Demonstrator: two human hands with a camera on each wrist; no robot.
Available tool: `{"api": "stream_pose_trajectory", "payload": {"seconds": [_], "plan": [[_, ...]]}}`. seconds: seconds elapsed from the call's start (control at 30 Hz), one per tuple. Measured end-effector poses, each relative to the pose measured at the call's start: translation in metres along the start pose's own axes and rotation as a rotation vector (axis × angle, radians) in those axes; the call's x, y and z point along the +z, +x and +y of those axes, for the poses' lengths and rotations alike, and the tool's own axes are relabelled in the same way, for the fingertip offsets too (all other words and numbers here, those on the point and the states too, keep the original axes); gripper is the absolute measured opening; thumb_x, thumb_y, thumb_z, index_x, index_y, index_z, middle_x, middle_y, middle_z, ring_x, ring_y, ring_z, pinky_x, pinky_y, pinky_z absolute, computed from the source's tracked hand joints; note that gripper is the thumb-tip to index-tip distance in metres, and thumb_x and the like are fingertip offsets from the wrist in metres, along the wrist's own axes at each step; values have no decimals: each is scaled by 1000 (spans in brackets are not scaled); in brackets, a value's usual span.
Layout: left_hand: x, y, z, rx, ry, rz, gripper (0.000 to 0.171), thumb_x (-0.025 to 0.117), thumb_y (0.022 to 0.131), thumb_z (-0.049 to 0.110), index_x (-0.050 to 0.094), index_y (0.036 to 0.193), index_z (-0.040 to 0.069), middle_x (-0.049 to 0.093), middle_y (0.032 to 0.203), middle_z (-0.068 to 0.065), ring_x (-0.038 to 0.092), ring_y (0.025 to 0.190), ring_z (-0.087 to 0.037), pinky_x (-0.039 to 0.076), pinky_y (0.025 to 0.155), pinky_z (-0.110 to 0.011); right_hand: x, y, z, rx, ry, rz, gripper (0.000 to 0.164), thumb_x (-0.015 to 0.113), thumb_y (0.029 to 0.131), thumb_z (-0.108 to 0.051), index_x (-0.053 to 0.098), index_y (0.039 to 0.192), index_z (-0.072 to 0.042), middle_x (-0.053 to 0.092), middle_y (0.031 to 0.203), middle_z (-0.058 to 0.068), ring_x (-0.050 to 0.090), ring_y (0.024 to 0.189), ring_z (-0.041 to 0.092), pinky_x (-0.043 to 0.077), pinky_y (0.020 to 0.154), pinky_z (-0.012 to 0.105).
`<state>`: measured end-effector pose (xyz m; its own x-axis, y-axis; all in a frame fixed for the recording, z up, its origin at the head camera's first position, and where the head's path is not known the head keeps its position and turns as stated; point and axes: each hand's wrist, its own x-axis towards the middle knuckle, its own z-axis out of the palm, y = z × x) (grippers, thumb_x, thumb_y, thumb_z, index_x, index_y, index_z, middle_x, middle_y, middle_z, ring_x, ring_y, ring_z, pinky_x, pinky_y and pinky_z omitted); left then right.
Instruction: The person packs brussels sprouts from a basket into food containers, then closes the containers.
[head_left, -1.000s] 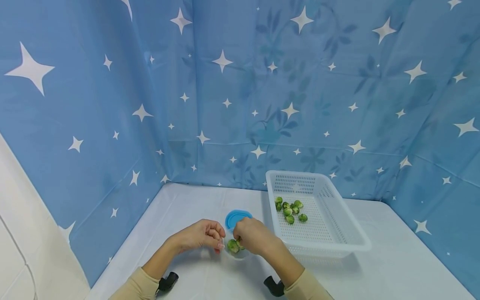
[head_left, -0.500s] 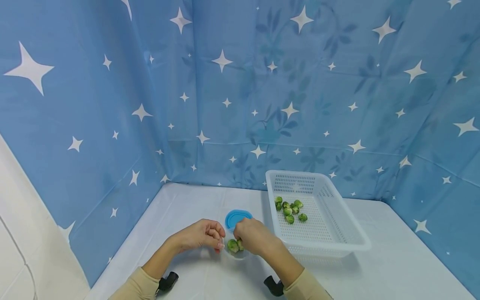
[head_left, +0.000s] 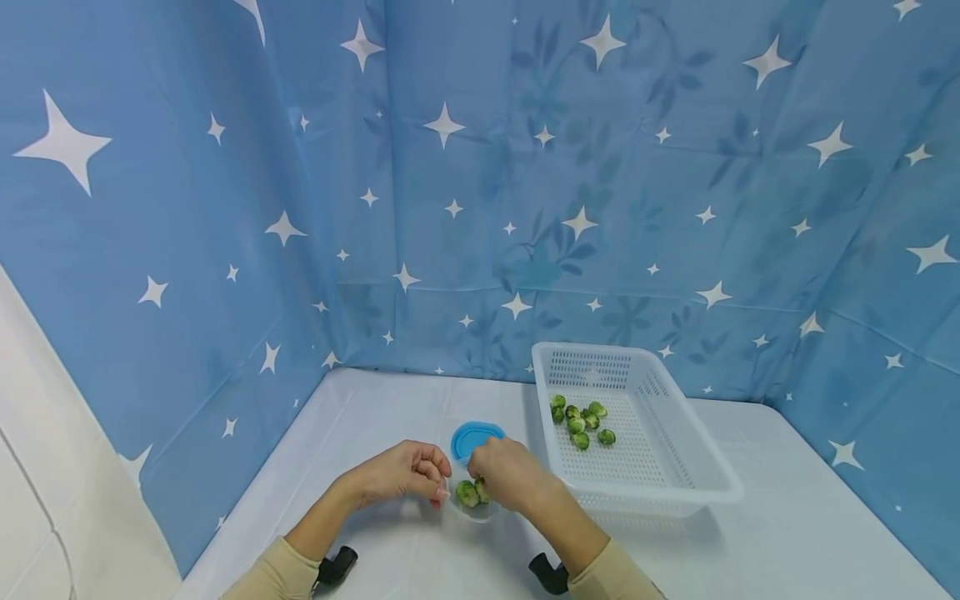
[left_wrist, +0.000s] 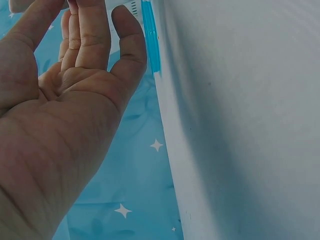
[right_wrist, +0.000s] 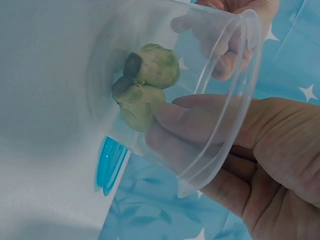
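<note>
A clear plastic tub point(right_wrist: 220, 150) stands on the table, with two Brussels sprouts showing inside. My right hand point(head_left: 513, 475) reaches over its rim, thumb and fingertips pinching the nearer Brussels sprout point(right_wrist: 137, 107) low in the tub. The other sprout point(right_wrist: 157, 65) sits against it. At the tub's left side, my left hand point(head_left: 405, 473) holds the rim between thumb and curled fingers. In the left wrist view the left hand's fingertips run out at the top, so their contact is hidden there. A round blue lid point(head_left: 472, 437) lies just behind the tub.
A white perforated basket point(head_left: 697, 450) stands right of the tub and the right forearm. Several more Brussels sprouts point(head_left: 576, 425) lie in its left part. A blue star-patterned curtain point(head_left: 480, 208) hangs behind the white table point(head_left: 390, 400).
Both hands stay in nearly the same place. The sprouts in the tub have barely shifted, and the whole head view has tilted very slightly.
</note>
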<state>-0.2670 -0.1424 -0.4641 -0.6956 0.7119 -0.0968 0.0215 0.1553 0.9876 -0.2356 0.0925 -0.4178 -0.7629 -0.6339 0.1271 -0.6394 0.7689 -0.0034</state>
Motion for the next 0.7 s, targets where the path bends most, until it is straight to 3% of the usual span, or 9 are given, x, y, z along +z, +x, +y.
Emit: {"api": "stream_pose_trajectory", "payload": {"seconds": [0.1,0.3,0.5,0.7], "plan": [[0,0,0,2,5,2,49,81,91,13,56,123,-15,76,86,-3,74,81,-17,60,85,-33,-1,-1,0,-3,4,-2,17,80,85,3,83,86,-14,75,78,-7,51,62,1,48,56,17],[0,1,-1,8,9,4,49,80,91,13,56,123,-15,76,86,-3,74,81,-18,60,85,-34,-2,-2,1,-5,-1,-2,18,79,86,3,84,93,-14,80,90,-4,71,78,6,58,65,21],[0,1,-1,9,-1,-4,48,80,91,12,56,123,-15,76,87,-3,74,81,-18,61,85,-34,-8,-4,1,-13,18,-9,21,79,85,3,84,99,-13,81,97,-2,76,89,13,61,73,24],[0,0,0,9,-4,-7,45,79,92,11,56,122,-14,76,86,-2,74,81,-17,61,85,-35,-19,-5,10,-79,142,44,24,79,86,4,83,104,-12,81,102,0,76,96,16,61,81,26]]}}
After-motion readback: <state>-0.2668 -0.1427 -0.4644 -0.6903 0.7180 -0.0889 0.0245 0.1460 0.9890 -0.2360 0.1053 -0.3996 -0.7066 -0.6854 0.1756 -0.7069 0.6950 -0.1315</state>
